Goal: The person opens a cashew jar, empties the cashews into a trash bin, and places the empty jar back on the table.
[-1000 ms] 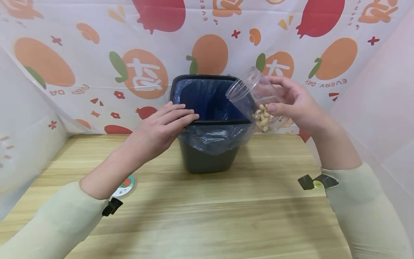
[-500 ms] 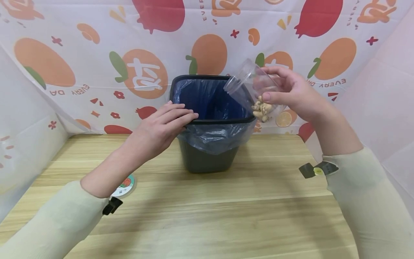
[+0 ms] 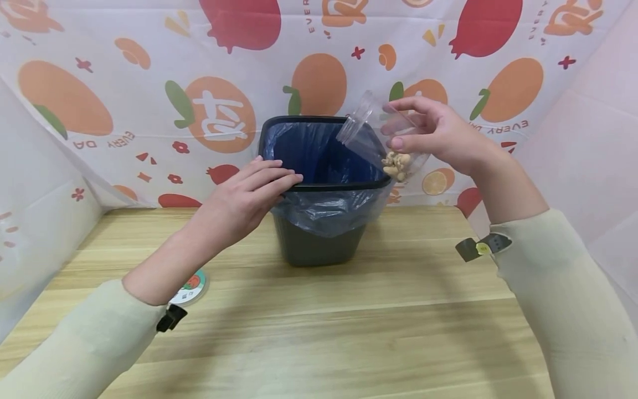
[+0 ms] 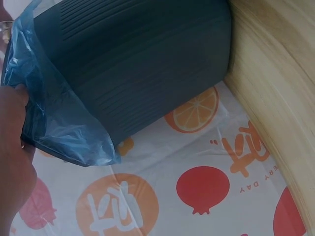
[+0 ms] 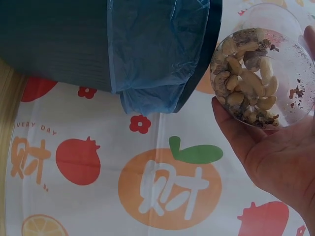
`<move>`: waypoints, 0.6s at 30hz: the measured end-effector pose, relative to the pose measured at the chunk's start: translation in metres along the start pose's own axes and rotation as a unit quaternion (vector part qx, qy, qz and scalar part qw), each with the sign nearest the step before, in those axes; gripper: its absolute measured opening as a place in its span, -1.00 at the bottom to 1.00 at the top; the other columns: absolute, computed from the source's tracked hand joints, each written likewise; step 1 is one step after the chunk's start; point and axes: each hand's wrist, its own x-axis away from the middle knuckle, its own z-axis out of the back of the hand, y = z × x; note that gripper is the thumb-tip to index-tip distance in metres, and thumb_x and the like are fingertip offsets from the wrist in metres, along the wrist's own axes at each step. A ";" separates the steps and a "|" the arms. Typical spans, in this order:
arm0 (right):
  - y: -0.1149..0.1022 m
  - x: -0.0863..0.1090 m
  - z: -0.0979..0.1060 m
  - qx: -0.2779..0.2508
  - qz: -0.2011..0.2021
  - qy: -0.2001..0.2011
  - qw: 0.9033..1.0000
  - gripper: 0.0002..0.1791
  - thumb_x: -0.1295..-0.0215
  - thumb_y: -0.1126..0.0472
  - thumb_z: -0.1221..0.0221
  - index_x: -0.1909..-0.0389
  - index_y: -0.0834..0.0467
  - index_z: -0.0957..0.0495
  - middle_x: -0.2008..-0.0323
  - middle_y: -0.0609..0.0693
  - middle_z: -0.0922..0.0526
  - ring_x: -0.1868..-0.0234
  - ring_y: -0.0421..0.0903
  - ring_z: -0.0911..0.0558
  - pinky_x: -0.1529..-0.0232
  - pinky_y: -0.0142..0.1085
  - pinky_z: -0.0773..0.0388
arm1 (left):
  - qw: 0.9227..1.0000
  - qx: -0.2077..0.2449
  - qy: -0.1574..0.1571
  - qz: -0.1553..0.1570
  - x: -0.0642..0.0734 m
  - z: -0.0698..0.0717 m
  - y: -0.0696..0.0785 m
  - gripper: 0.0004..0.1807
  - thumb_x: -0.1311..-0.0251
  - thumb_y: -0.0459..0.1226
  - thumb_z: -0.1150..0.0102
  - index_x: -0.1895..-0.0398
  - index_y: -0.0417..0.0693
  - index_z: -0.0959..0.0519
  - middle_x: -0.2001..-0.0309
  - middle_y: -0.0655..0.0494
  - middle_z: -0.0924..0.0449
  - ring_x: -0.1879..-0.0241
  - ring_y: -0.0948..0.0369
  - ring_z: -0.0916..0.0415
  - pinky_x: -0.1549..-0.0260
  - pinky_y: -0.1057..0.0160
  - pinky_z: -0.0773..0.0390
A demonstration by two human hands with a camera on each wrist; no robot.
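Observation:
My right hand (image 3: pixel 451 133) grips a clear plastic jar (image 3: pixel 368 132), tilted with its mouth to the left over the right side of a trash can (image 3: pixel 320 246). Cashews (image 3: pixel 397 165) lie in the jar's lower end; the right wrist view shows them through the round base, along with dark bits (image 5: pixel 297 92). My left hand (image 3: pixel 243 199) holds the can's near left rim. In the left wrist view, the thumb (image 4: pixel 21 94) is against the outside of the blue trash bag (image 4: pixel 61 115) that lines the can and folds over its rim.
A round lid (image 3: pixel 193 289) with a tomato-like picture lies on the wooden table (image 3: pixel 319 338), partly behind my left forearm. Close behind the can hangs a fruit-print sheet (image 3: pixel 149 105). Pale side walls (image 3: pixel 573 144) stand at both edges.
My right hand has moved left and slightly up with the jar, bringing its mouth further over the can. The cashews stay in the jar. My left hand keeps its place on the rim.

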 end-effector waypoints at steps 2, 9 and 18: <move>-0.002 -0.004 -0.001 0.003 -0.005 -0.007 1.000 -0.30 -0.30 0.13 -0.30 -0.43 -0.06 -0.28 -0.33 0.04 -0.48 -0.31 -0.01 -0.51 -0.22 -0.26 -0.50 | 1.000 0.000 0.000 0.002 0.001 0.002 0.000 -0.39 -0.14 -0.51 -0.33 -0.29 -0.01 -0.54 -0.15 -0.07 -0.58 -0.25 -0.01 -0.45 -0.35 -0.13 -0.33; -0.005 -0.012 -0.002 0.003 -0.010 -0.016 1.000 -0.29 -0.28 0.11 -0.33 -0.43 -0.05 -0.29 -0.33 0.07 -0.47 -0.32 -0.07 -0.51 -0.40 0.07 -0.29 | 1.000 -0.004 0.000 0.003 0.002 0.002 0.000 -0.40 -0.14 -0.50 -0.33 -0.29 -0.01 -0.54 -0.15 -0.06 -0.59 -0.25 0.00 -0.45 -0.34 -0.15 -0.34; -0.011 -0.021 0.000 0.047 -0.009 -0.022 0.999 -0.32 -0.25 0.10 -0.34 -0.39 -0.08 -0.34 -0.17 0.14 -0.56 -0.13 0.00 -0.55 -0.13 -0.18 -0.56 | 1.000 -0.003 -0.001 0.004 0.002 0.000 -0.001 -0.40 -0.16 -0.50 -0.32 -0.30 -0.01 -0.53 -0.16 -0.06 -0.58 -0.26 0.00 -0.44 -0.35 -0.14 -0.33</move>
